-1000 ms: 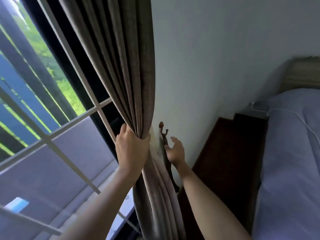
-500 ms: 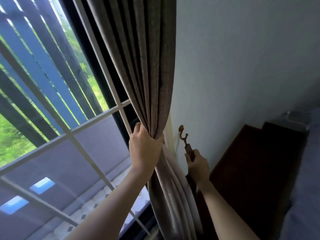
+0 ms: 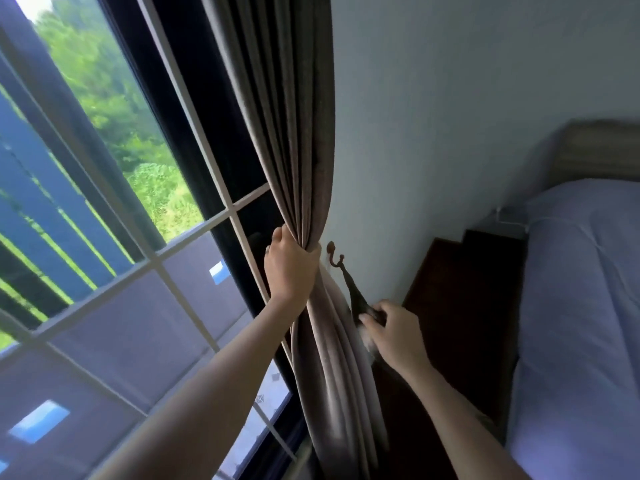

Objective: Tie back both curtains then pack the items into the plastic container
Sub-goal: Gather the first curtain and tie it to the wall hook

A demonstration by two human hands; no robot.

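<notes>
A grey-brown curtain [image 3: 291, 126] hangs bunched against the right edge of the window. My left hand [image 3: 289, 265] grips the gathered folds at mid height. Just right of it a small dark metal hook [image 3: 334, 256] sticks out of the pale wall. A dark tie-back band [image 3: 356, 294] hangs from that hook, and my right hand [image 3: 394, 329] pinches its lower end, pulled down and to the right. The plastic container and the items are out of view.
The window [image 3: 145, 265] with white bars fills the left side. A dark wooden bedside cabinet [image 3: 464, 289] stands against the wall at the right. A bed with a blue cover [image 3: 581, 306] and a wooden headboard [image 3: 602, 150] lies at the far right.
My right hand went from open near the hook to gripping the tie-back, then slid lower and to the right along it. My left hand kept its hold on the curtain.
</notes>
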